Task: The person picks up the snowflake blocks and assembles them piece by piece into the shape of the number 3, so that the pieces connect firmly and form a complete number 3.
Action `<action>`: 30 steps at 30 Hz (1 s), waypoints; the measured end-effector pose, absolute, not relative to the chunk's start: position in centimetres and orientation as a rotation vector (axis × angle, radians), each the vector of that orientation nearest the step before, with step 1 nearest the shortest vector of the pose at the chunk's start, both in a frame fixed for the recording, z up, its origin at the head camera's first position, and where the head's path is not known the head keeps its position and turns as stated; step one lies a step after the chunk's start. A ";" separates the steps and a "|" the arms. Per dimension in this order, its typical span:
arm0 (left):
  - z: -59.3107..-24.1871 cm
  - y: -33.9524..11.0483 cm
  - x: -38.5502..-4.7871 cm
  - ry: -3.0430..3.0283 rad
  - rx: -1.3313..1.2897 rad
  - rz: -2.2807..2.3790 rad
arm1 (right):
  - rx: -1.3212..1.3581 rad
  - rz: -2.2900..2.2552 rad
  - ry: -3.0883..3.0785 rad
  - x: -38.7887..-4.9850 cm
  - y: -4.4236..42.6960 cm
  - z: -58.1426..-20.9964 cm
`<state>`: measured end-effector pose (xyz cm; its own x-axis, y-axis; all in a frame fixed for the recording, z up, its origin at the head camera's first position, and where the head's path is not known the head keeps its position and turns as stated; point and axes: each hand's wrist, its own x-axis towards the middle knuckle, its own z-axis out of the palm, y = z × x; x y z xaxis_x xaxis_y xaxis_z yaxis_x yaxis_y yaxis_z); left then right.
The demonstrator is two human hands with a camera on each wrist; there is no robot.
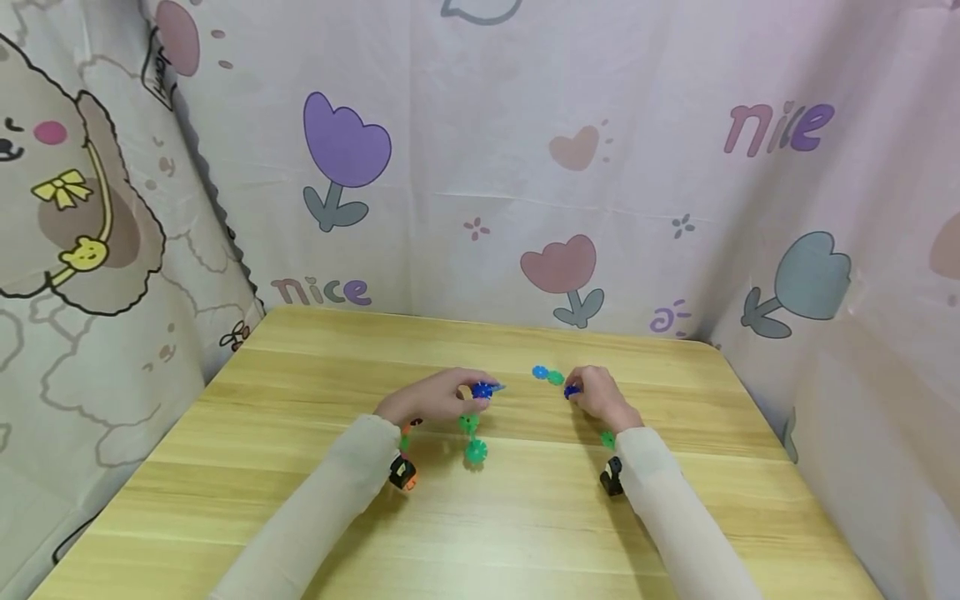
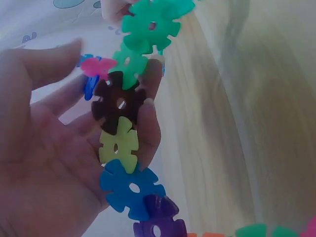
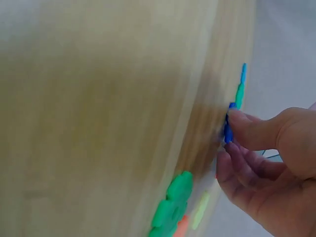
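Note:
My left hand [image 1: 438, 396] holds a chain of joined plastic snowflake discs, its fingers curled behind it. In the left wrist view the chain runs from a green disc [image 2: 152, 27] through a brown disc [image 2: 111, 101], a yellow disc [image 2: 111, 148] and a blue disc [image 2: 118, 185] to a purple disc [image 2: 170, 224]. Behind it show a pink disc [image 2: 96, 66] and a dark blue one. My right hand [image 1: 600, 392], apart from the left, pinches a dark blue snowflake disc [image 3: 228, 129] between thumb and fingers, low by the table.
Just left of my right hand, a blue disc [image 1: 540, 372] and a green disc [image 1: 555, 377] lie together on the wooden table [image 1: 525, 533]. Another green piece [image 1: 608, 439] is near the right wrist. A printed curtain [image 1: 465, 167] hangs behind the table's far edge.

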<state>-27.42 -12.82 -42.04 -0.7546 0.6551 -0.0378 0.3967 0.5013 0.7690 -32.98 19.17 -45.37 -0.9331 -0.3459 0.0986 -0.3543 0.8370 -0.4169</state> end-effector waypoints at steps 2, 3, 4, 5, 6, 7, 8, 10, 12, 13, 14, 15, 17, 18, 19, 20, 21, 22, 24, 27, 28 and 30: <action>-42.1 -12.7 -27.4 2.428 0.847 1.142 | 0.558 0.707 -2.996 -32.9 19.1 -45.4; -42.2 -12.6 -27.5 2.435 0.834 1.152 | 0.556 0.716 -2.992 -32.9 19.1 -45.4; -42.3 -12.6 -27.5 2.444 0.815 1.165 | 0.546 0.734 -2.988 -32.8 19.0 -45.3; -42.4 -12.5 -27.5 2.455 0.798 1.175 | 0.544 0.761 -2.983 -32.8 18.8 -45.2; -42.5 -12.4 -27.5 2.466 0.789 1.184 | 0.545 0.791 -2.978 -32.7 18.7 -45.1; -42.5 -12.3 -27.5 2.481 0.783 1.186 | 0.556 0.811 -2.970 -32.6 18.5 -45.0; -42.5 -12.3 -27.6 2.497 0.784 1.185 | 0.561 0.846 -2.966 -32.5 18.2 -44.8; -42.5 -12.2 -27.6 2.532 0.778 1.177 | 0.587 0.904 -2.955 -32.2 17.7 -44.4; -42.5 -12.1 -27.6 2.552 0.773 1.174 | 0.612 0.950 -2.945 -31.9 17.0 -43.8; -42.5 -12.1 -27.7 2.557 0.768 1.173 | 0.631 0.958 -2.937 -31.8 16.7 -43.5; -42.5 -12.0 -27.7 2.561 0.764 1.173 | 0.635 0.980 -2.934 -31.6 16.4 -43.2; -42.5 -12.0 -27.7 2.563 0.753 1.175 | 0.649 0.989 -2.931 -31.4 16.1 -43.0; -42.6 -12.0 -27.8 2.564 0.736 1.177 | 0.657 1.031 -2.926 -31.1 15.5 -42.6; -42.6 -12.0 -27.8 2.564 0.725 1.177 | 0.672 1.057 -2.922 -31.0 15.2 -42.4; -42.7 -12.0 -27.8 2.564 0.717 1.176 | 0.680 1.084 -2.921 -30.9 14.9 -42.3; -42.7 -12.0 -27.9 2.566 0.709 1.173 | 0.684 1.118 -2.921 -30.8 14.6 -42.1; -42.8 -12.0 -27.9 2.568 0.702 1.167 | 0.698 1.151 -2.915 -30.7 14.4 -42.0; -42.8 -12.0 -28.0 2.572 0.699 1.159 | 0.710 1.185 -2.908 -30.6 14.1 -41.8; -42.9 -12.0 -28.0 2.576 0.700 1.144 | 0.743 1.245 -2.893 -30.4 13.5 -41.5; -42.8 -11.9 -27.9 2.571 0.714 1.130 | 0.801 1.319 -2.858 -30.1 12.7 -41.2; -42.7 -11.9 -27.8 2.568 0.720 1.127 | 0.818 1.335 -2.849 -29.9 12.5 -41.1; -42.6 -11.9 -27.7 2.560 0.737 1.115 | 0.864 1.352 -2.827 -29.8 12.0 -41.0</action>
